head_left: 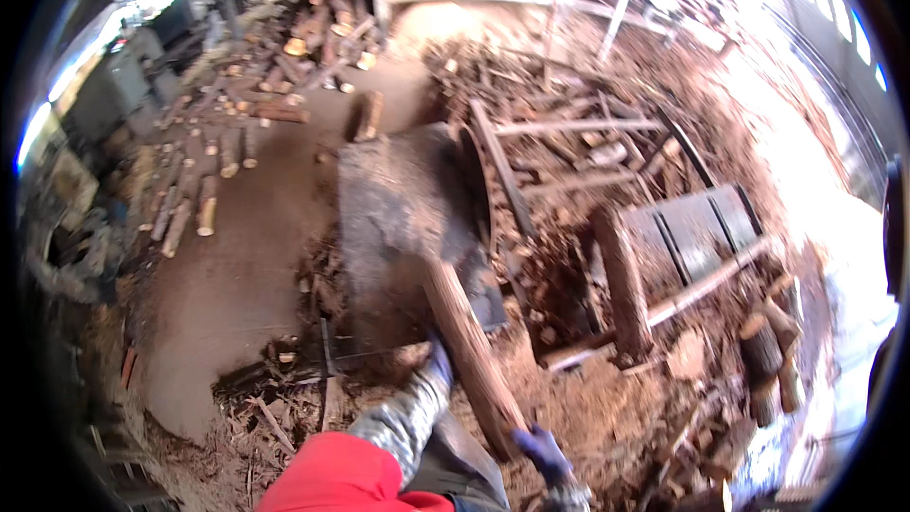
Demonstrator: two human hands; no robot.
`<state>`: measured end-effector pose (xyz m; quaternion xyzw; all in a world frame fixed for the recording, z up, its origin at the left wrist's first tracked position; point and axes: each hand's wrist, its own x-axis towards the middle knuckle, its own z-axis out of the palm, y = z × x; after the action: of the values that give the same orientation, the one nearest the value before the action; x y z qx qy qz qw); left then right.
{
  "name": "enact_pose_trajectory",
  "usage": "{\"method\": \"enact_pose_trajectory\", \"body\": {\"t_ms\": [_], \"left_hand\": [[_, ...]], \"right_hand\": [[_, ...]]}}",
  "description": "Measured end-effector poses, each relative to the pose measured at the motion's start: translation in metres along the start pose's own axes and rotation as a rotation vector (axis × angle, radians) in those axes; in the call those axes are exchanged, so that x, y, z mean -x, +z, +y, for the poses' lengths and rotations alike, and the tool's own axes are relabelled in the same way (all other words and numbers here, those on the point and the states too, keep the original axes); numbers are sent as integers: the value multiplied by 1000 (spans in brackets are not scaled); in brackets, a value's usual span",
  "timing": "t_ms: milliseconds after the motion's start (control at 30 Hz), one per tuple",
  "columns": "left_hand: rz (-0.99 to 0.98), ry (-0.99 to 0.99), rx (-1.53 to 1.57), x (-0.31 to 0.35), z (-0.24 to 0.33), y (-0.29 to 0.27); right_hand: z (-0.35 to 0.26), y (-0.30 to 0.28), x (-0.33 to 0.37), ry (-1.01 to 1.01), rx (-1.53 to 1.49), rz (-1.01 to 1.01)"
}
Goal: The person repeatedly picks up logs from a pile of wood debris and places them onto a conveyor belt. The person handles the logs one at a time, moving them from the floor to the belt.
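A long reddish-brown log (469, 346) slants from a grey flat slab (393, 194) down toward me. My left hand (439, 358), in a blue glove with a grey patterned sleeve, presses against the log's left side about halfway along. Gripping the log's near end from below is my right hand (541, 450), also in a blue glove. The log's far end rests on or just above the slab's near edge; I cannot tell which. Bark and wood scraps cover the ground around it.
Short cut logs (204, 199) lie scattered over the bare dirt at left, with a bigger woodpile (318, 33) behind. A dark slatted panel (697, 228), a thick post (621, 280) and tangled planks fill the right. Several log rounds (768, 346) stand at far right.
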<state>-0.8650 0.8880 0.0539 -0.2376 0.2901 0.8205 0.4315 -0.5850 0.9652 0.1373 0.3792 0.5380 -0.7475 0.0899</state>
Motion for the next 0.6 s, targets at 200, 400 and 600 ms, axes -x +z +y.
{"method": "enact_pose_trajectory", "body": {"t_ms": [200,400,600], "left_hand": [[-445,-437,309,67,-117,-112],[-308,-521,53,63,-110,-105],[-299,656,-339,69,217,107]], "right_hand": [[107,-64,49,92,-582,232],[81,-27,-16,170,-580,209],[-101,117,-172,-20,-386,-114]]}}
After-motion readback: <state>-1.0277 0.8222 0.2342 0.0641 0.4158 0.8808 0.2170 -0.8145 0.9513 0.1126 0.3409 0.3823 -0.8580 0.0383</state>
